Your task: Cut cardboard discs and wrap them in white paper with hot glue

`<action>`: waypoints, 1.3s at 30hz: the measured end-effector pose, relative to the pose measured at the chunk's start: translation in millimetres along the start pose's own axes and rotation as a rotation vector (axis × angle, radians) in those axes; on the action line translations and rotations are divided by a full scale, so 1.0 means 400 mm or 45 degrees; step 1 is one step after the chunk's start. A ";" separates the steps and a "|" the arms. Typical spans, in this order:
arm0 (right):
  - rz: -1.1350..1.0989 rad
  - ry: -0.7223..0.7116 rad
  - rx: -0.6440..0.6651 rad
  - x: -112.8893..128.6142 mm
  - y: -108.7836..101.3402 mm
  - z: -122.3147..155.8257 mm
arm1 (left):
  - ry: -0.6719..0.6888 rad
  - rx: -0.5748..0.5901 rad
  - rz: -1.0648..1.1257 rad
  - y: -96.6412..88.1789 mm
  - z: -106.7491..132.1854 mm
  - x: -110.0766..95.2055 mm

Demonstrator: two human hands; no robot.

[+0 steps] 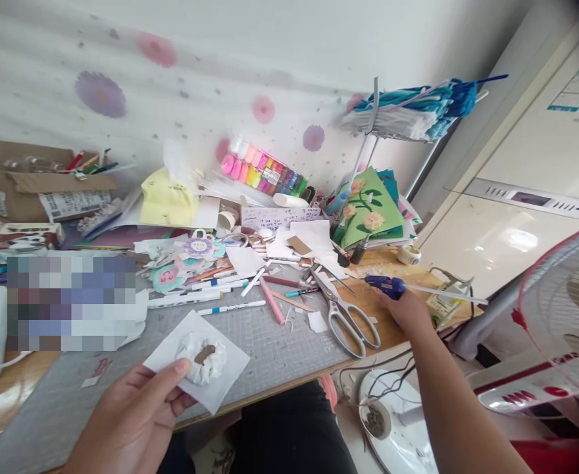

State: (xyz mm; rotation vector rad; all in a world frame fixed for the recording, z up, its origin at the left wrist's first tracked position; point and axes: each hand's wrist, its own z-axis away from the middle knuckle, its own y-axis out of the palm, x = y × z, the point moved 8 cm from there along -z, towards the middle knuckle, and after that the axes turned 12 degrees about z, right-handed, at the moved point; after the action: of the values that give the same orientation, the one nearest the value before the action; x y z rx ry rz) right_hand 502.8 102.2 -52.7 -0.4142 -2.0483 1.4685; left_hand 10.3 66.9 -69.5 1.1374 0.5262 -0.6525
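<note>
My left hand (144, 401) pinches a square of white paper (233, 359) over the front edge of the desk, thumb on top. On that paper sits a ruffled white round piece (215, 370) with a small brown piece (204, 354) at its middle. Over at the desk's right side, my right hand (408, 313) is wrapped round a blue hot glue gun (388, 286). A long whitish glue stick (447, 293) juts from its back, and its nozzle points left. Large grey-handled scissors (345, 316) lie just left of that hand.
Markers (233, 307), paper scraps and cut-outs crowd the grey cutting mat (289, 352). Behind stand a cardboard box (37, 187), a paint set (267, 171) and a green flower card (371, 214). A fan (566, 309) stands at right; cables hang below the desk edge.
</note>
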 end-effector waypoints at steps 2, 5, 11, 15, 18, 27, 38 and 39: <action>-0.022 0.038 -0.118 -0.011 -0.035 0.044 | 0.020 0.017 -0.007 0.007 0.009 -0.011; -0.122 0.132 -0.472 -0.002 -0.100 0.183 | 0.051 0.028 0.017 0.014 0.016 -0.021; -0.995 -0.687 0.055 0.361 -0.074 0.490 | 0.016 0.110 0.024 0.026 0.034 -0.016; -1.348 -0.728 0.741 0.562 -0.029 0.600 | 0.050 0.215 -0.002 0.026 0.067 -0.034; -1.384 -0.619 0.841 0.614 -0.018 0.628 | 0.101 0.219 -0.051 0.000 0.083 -0.052; -1.120 -1.023 -0.010 0.670 -0.149 0.713 | 0.453 -0.061 -0.305 -0.068 0.101 -0.114; -0.749 -1.284 -0.456 0.723 -0.176 0.790 | 0.565 -0.086 -0.274 -0.083 0.118 -0.114; -0.710 -1.310 -0.489 0.728 -0.180 0.796 | 0.561 -0.088 -0.251 -0.085 0.117 -0.114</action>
State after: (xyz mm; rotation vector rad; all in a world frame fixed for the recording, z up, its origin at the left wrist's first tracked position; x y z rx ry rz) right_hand 84.2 -1.0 21.9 0.9139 -2.8798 0.9852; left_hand -43.4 22.8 -44.9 1.1767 1.0391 -0.5462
